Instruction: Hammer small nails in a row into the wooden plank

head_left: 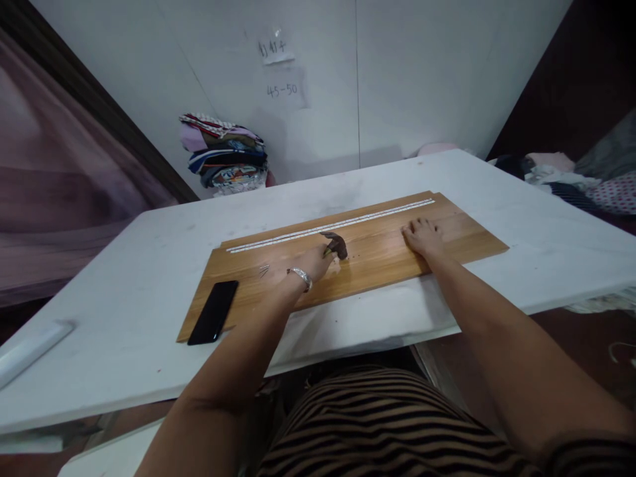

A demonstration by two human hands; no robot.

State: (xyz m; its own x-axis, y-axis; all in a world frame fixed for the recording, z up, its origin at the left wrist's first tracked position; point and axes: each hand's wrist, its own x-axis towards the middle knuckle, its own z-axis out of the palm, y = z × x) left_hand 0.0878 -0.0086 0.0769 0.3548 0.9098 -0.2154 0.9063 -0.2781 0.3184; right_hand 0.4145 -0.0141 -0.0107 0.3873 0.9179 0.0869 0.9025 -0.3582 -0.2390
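My left hand (pixel 317 262), with a bracelet at the wrist, is closed round the handle of a claw hammer (pixel 337 246). The dark hammer head is low over a wooden board (pixel 377 242), beside several small dark marks; whether it touches the wood I cannot tell. My right hand (pixel 422 236) rests on the board farther right, fingers apart and slightly bent, holding nothing. A few thin nails (pixel 264 270) lie on the wood left of my left hand. Along the board's far side runs a long pale strip (pixel 328 228) with a dark line down its middle.
A black phone (pixel 213 313) lies across the board's left end. The white table (pixel 163 252) carries the board and a white roll (pixel 32 351) at far left. Folded clothes (pixel 228 156) are stacked against the wall. More fabric (pixel 561 172) is heaped at the right.
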